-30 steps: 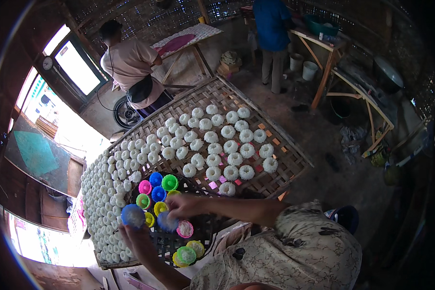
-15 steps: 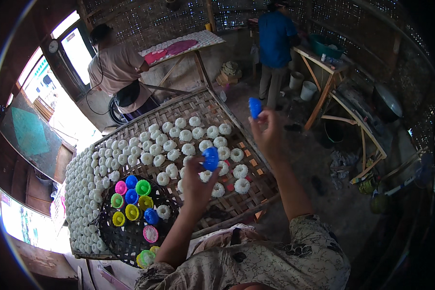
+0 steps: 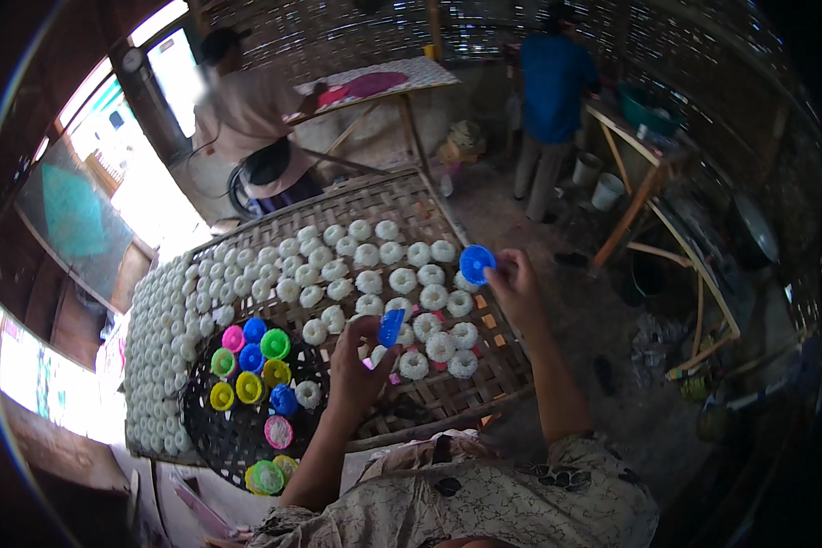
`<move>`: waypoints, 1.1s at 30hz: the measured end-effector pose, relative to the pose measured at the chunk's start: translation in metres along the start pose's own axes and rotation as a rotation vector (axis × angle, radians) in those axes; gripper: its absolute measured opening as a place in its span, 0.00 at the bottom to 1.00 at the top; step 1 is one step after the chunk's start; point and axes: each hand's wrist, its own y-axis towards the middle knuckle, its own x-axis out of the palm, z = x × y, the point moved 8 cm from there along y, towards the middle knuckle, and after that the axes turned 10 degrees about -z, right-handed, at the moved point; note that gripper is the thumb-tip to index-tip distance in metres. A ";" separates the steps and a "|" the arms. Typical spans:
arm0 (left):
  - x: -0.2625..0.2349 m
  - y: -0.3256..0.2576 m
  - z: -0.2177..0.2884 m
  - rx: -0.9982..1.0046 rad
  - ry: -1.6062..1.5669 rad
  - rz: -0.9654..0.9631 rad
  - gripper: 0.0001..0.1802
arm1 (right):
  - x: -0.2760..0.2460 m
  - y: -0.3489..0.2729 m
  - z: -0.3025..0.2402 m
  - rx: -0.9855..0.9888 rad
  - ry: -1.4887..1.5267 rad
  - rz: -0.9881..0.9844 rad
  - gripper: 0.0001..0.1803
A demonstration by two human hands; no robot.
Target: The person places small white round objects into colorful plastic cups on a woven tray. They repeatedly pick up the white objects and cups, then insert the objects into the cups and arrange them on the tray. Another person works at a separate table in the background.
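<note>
Between the fingers of my left hand (image 3: 354,367) is a blue fluted plastic mould (image 3: 390,327), seen from the side, over the woven tray. My right hand (image 3: 518,288) pinches a second blue mould (image 3: 476,264) by its rim, with the hollow side showing. Rows of white, grainy ring-shaped cakes (image 3: 414,365) lie on the bamboo tray (image 3: 470,388) under both hands. Left of my left forearm, a round dark basket (image 3: 212,438) bears pink, blue, green and yellow moulds (image 3: 275,343) and one white ring (image 3: 309,395). A pink mould (image 3: 279,431) there holds white stuff.
A person in a light top (image 3: 247,114) stands beyond the tray at a table (image 3: 434,77) covered with small pieces. Another person in a blue shirt (image 3: 553,87) works at a wooden bench (image 3: 644,151) holding a green basin (image 3: 647,110). Pale buckets (image 3: 607,190) stand on the floor.
My right hand has come down, and its mould has turned to show the hollow. The mould in my left hand has tilted edge-on. The person in the light top has leaned and reached over the table.
</note>
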 end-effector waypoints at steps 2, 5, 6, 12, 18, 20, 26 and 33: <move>-0.022 -0.016 -0.019 -0.118 -0.077 0.024 0.25 | 0.022 -0.013 0.006 0.166 0.209 -0.078 0.16; -0.063 -0.058 -0.059 -0.240 -0.299 0.120 0.20 | 0.091 -0.039 0.007 0.329 0.290 -0.336 0.16; -0.084 -0.074 -0.071 -0.284 -0.228 0.195 0.18 | 0.116 -0.044 0.004 0.335 0.309 -0.421 0.16; -0.192 -0.162 -0.151 -0.507 -0.280 0.516 0.15 | 0.260 -0.060 0.003 0.293 0.154 -0.691 0.15; -0.237 -0.200 -0.196 -0.626 0.047 0.589 0.13 | 0.386 -0.062 0.003 0.232 -0.041 -0.858 0.15; -0.244 -0.195 -0.202 -0.619 0.124 0.568 0.14 | 0.413 -0.062 -0.011 0.073 -0.154 -0.849 0.14; -0.262 -0.207 -0.164 -0.679 0.418 0.408 0.18 | 0.421 -0.096 -0.070 -0.122 -0.330 -0.961 0.18; -0.206 -0.245 -0.105 -0.345 0.021 -0.253 0.21 | 0.434 -0.190 -0.103 -0.685 -0.671 -1.472 0.19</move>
